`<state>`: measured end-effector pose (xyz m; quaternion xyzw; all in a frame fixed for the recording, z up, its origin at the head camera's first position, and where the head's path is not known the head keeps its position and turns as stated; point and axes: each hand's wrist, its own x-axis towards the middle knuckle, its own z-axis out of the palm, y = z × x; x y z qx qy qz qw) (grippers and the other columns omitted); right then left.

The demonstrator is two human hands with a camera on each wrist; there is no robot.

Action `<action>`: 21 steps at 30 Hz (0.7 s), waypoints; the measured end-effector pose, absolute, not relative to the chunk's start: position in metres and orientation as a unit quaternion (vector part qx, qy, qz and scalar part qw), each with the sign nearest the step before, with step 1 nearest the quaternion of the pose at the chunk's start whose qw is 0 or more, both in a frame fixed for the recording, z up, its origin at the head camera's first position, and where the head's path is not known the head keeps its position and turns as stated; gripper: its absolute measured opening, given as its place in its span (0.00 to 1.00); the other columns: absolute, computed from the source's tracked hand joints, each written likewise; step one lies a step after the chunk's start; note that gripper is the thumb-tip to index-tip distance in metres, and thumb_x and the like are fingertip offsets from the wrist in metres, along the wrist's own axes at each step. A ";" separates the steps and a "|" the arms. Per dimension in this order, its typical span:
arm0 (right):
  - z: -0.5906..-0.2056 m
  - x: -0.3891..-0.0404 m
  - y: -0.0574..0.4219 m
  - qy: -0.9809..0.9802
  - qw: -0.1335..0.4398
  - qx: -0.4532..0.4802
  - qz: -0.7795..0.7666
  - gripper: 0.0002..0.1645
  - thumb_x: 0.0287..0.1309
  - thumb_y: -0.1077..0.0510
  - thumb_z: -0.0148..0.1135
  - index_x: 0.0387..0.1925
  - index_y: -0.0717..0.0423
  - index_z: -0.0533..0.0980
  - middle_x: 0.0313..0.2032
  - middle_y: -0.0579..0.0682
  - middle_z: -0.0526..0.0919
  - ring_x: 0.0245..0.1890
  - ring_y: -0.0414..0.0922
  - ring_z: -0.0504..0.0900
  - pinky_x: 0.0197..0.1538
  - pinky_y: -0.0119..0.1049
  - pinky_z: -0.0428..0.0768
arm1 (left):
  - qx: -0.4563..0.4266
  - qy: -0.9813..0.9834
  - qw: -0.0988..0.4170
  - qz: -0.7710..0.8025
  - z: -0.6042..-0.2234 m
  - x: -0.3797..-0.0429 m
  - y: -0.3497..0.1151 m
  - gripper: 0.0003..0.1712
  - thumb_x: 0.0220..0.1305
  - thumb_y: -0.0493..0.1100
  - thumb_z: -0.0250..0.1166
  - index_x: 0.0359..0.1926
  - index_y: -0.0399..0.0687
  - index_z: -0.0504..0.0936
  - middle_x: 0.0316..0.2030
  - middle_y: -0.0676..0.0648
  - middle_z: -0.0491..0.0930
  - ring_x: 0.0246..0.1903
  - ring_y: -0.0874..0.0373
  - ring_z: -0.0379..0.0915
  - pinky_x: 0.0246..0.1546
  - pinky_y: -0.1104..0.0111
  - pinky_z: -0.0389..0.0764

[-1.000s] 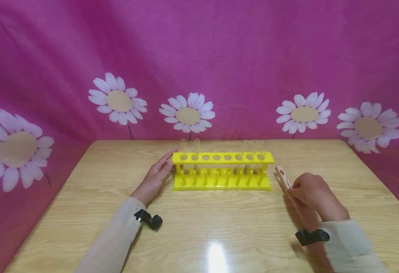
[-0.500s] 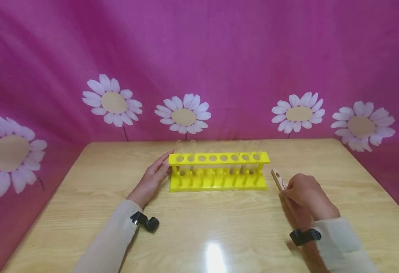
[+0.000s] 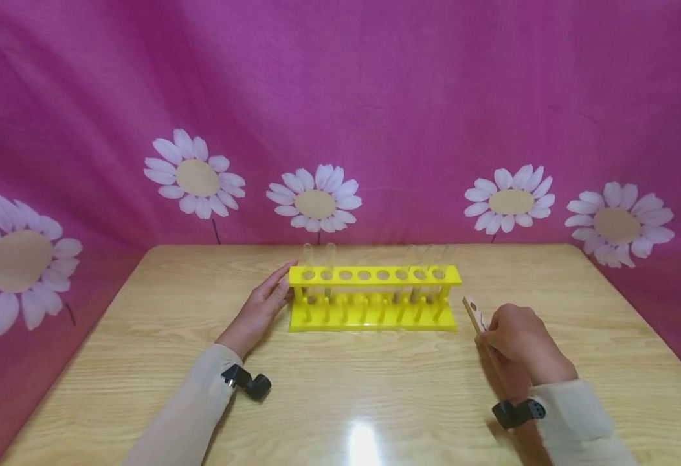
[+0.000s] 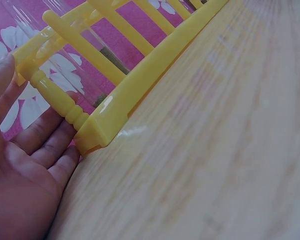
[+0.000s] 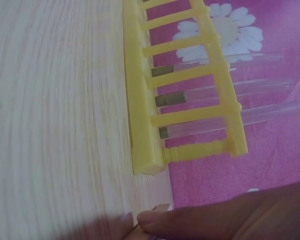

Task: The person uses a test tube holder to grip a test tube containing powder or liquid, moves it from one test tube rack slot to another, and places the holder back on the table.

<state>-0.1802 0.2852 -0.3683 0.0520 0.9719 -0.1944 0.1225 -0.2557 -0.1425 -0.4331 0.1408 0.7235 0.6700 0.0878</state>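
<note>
Yellow test-tube rack [image 3: 373,299] stands at the centre of the wooden table [image 3: 340,401], with clear test tubes [image 3: 318,259] upright in its end holes. Left hand [image 3: 261,309], fingers straight and together, presses flat against the rack's left end. Right hand [image 3: 518,340], lower right, pinches a wooden test-tube holder [image 3: 474,312] just beside the rack's right end.

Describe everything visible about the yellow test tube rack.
The yellow test tube rack looks like glossy moulded plastic: a flat base, turned end posts, a top bar with a row of eight round holes, and a front row of upright pegs. It stands upright, lengthwise across the far middle of the wooden table. Clear glass test tubes stand in its two leftmost and three rightmost holes; the middle ones are empty. The left hand rests straight fingers against its left end.
</note>
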 end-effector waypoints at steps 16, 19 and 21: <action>-0.366 -0.182 0.285 0.969 0.136 0.060 -0.197 0.15 0.55 0.55 0.69 0.30 0.65 0.80 0.22 0.51 0.75 0.24 0.47 0.72 0.25 0.34 0.71 | 0.129 0.717 0.086 0.679 -0.431 -0.255 -0.140 0.35 0.69 0.62 0.51 0.73 0.60 0.58 0.71 0.49 0.56 0.67 0.48 0.59 0.68 0.54 0.61; -0.363 -0.182 0.283 0.972 0.129 0.052 -0.188 0.16 0.55 0.53 0.68 0.32 0.65 0.80 0.24 0.53 0.76 0.26 0.48 0.72 0.26 0.36 0.72 | 0.109 0.728 0.093 0.671 -0.429 -0.254 -0.142 0.36 0.69 0.64 0.51 0.72 0.56 0.59 0.71 0.47 0.58 0.66 0.48 0.60 0.68 0.55 0.62; -0.359 -0.181 0.281 0.978 0.114 0.042 -0.171 0.18 0.55 0.53 0.67 0.36 0.67 0.81 0.28 0.58 0.79 0.28 0.51 0.74 0.29 0.40 0.75 | 0.100 0.740 0.094 0.658 -0.428 -0.254 -0.144 0.37 0.70 0.64 0.51 0.72 0.53 0.60 0.70 0.45 0.59 0.65 0.47 0.61 0.68 0.54 0.61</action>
